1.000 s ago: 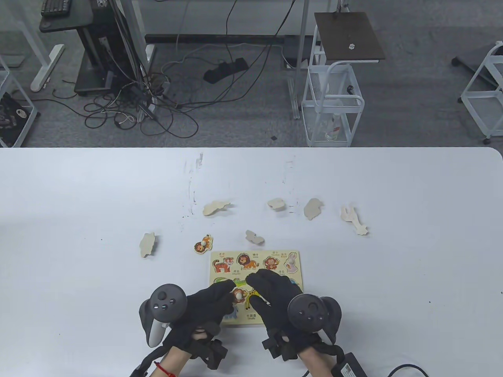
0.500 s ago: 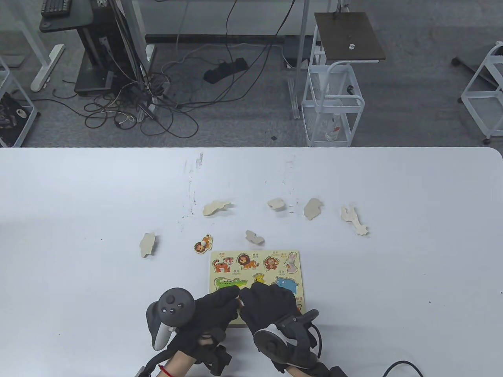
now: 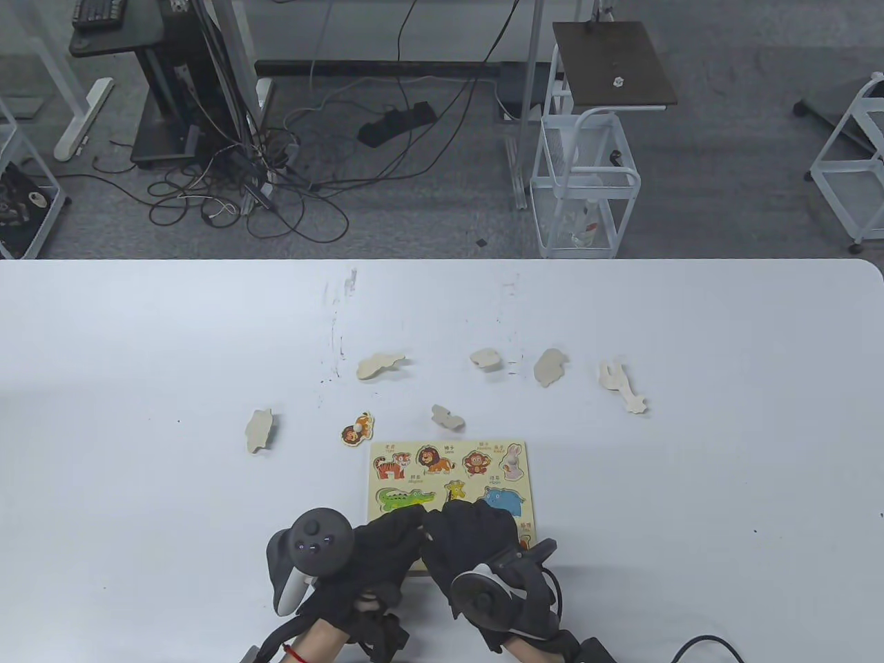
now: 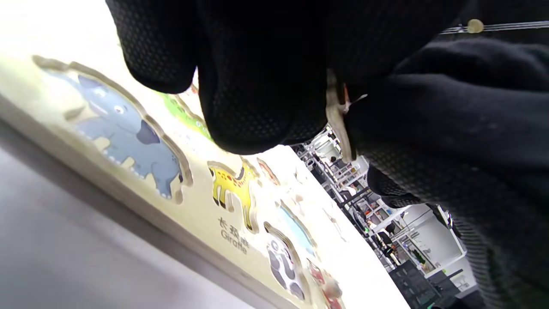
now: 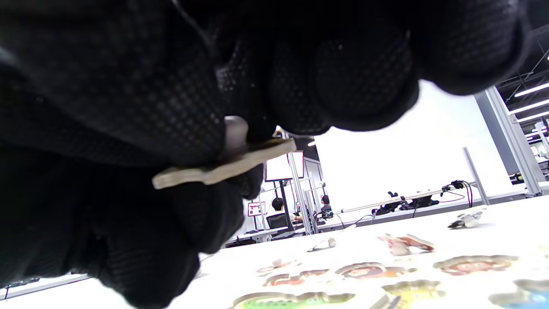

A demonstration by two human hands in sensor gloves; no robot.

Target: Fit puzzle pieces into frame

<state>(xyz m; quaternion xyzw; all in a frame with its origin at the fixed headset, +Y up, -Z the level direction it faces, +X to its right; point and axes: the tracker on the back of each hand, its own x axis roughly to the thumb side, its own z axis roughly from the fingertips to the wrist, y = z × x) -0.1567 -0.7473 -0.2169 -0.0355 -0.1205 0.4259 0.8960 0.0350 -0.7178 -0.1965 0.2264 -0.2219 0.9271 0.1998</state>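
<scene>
While both hands meet above the frame (image 3: 514, 483), right hand (image 3: 476, 535) and left hand (image 3: 383, 545) pinch a puzzle piece (image 5: 223, 167) with curled fingers (image 4: 261, 86).

Table cam high, looks down; wrist cams v. close, low, tilted; all share puzzle frame (image 3: 449, 476).
</scene>
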